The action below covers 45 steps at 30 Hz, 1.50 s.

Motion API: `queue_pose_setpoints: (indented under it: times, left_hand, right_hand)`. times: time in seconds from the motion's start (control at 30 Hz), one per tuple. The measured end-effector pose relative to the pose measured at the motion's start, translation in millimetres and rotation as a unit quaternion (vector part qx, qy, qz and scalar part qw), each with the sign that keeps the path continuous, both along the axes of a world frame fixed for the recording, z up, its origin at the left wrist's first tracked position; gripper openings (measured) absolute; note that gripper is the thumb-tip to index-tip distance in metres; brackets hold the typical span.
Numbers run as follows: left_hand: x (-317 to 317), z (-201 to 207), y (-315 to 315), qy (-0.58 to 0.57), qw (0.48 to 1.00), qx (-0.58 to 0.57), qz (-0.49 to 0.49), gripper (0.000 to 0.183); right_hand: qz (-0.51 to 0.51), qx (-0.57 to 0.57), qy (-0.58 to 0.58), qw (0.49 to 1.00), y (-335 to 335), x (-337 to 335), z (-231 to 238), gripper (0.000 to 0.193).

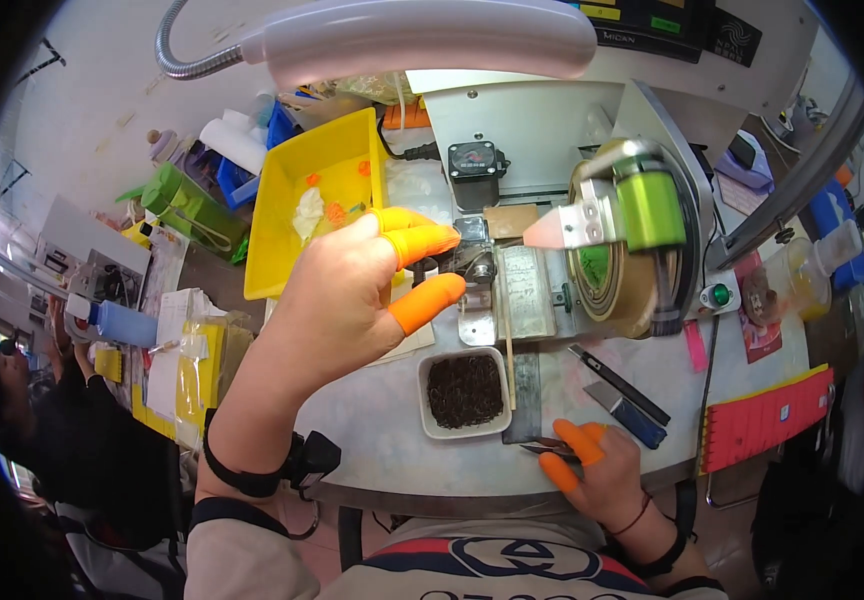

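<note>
Metal fixture (pixel 479 265) sits just beyond the parted fingertips of the left hand (pixel 344 290). Right hand (pixel 607 482): finger closure on slim tool (pixel 544 449) cannot be determined.

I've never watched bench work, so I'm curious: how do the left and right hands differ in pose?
The left hand reaches forward beside the small metal fixture; the right hand is nearer the body, by the front edge of the table. The left hand's fingers point rightward, while the right hand's point leftward. Both wear orange finger covers.
</note>
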<state>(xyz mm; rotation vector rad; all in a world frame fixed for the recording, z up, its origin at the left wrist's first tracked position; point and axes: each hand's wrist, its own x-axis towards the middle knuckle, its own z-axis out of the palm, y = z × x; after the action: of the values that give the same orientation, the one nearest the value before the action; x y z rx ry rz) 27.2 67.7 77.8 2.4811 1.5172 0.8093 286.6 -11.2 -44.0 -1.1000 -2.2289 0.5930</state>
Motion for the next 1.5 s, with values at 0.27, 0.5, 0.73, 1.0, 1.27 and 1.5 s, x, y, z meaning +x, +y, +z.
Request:
queue_pose_setpoints:
  times: [0.27, 0.5, 0.73, 1.0, 1.27, 1.5]
  left_hand:
    - [10.5, -5.3, -6.6, 0.083, 0.994, 0.058, 0.048, 0.020]
    - [22.6, 9.8, -27.7, 0.034, 0.990, -0.092, 0.102, 0.007]
    - [10.1, 26.5, -41.9, 0.084, 0.993, -0.077, 0.041, 0.012]
    - [11.3, 4.3, -0.7, -0.453, 0.855, -0.244, -0.059, 0.020]
    - [9.1, -20.6, 20.2, -0.648, 0.720, -0.185, -0.167, 0.019]
    - [14.6, -23.5, 24.9, -0.628, 0.734, -0.162, -0.201, 0.016]
  right_hand:
    - [-0.005, 0.029, -0.007, 1.000, -3.4, 1.1, -3.3, 0.031]
    - [-0.008, 0.027, 0.009, 1.000, -5.3, 0.8, -5.0, 0.030]
    - [0.017, 0.002, 0.051, 0.999, -8.2, 3.6, 3.9, 0.029]
    - [0.098, -0.138, 0.228, 0.959, 17.0, -18.3, 61.9, 0.025]
    - [0.086, -0.453, 0.448, 0.766, 51.1, -70.0, 79.8, 0.038]
    - [0.014, -0.518, 0.522, 0.677, 73.2, -88.3, 68.7, 0.057]
